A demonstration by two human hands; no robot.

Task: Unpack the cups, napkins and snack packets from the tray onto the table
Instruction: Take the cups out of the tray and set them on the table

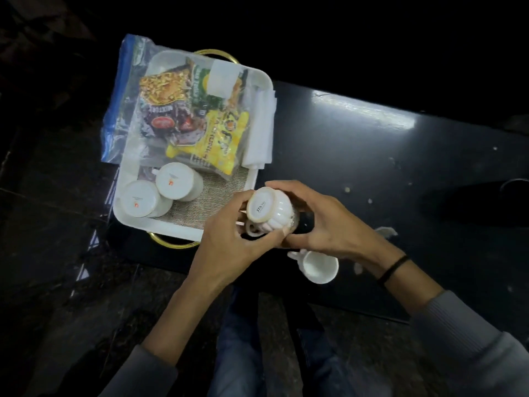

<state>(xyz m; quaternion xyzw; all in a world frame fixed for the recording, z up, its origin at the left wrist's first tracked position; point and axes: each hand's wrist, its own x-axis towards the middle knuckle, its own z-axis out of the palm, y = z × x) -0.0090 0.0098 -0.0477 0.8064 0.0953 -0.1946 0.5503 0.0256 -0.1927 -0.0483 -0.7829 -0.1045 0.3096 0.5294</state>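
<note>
Head view: both hands, left hand [229, 239] and right hand [323, 224], grip an upturned cup [267, 213] past the tray [183, 229] rim, over bare table [400, 173]; two cups [160, 193] remain inside.

The cups [177, 181] are white, one ribbed [274, 213]. The tray [177, 229] is white with gold handles [171, 243]. The worktop [372, 156] is glossy black; one packet [220, 138] is yellow.

Glossy white ceramic cups [177, 181], shiny foil snack packets [217, 138], clear plastic bag [126, 110], coarse woven mat [206, 196], glossy black table [372, 156], brass-look tray handles [171, 244]
</note>
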